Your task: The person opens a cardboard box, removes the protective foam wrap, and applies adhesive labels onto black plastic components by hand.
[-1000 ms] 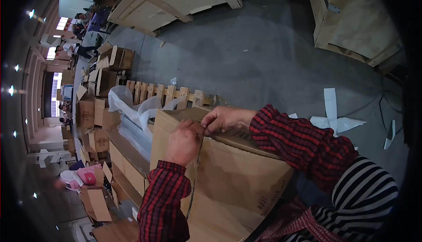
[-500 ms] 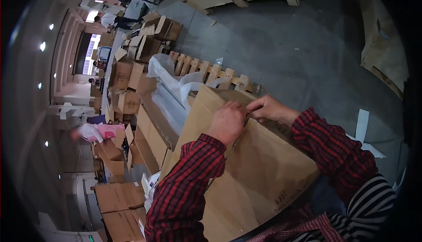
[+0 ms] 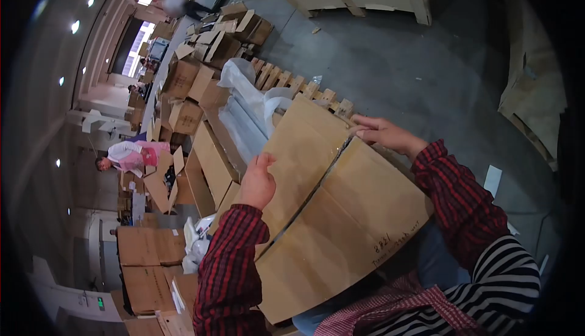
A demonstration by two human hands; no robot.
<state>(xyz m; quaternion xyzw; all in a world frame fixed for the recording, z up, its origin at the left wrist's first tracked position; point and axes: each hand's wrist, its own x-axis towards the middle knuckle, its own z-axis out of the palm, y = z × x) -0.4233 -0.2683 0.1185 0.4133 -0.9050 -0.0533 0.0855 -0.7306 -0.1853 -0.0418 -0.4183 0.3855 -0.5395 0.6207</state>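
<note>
Head view: left hand at or just over the carton's left side, fingers loosely bent; contact unclear. Carton lies between both hands, dark seam across it. Right hand at seam's far end, fingers close together; grip cannot be told. Judged step: handling the seam; next move calls for even edges.

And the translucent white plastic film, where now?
Head view, left of centre: the film lies above the left hand, beside the slatted wooden pallet.
</note>
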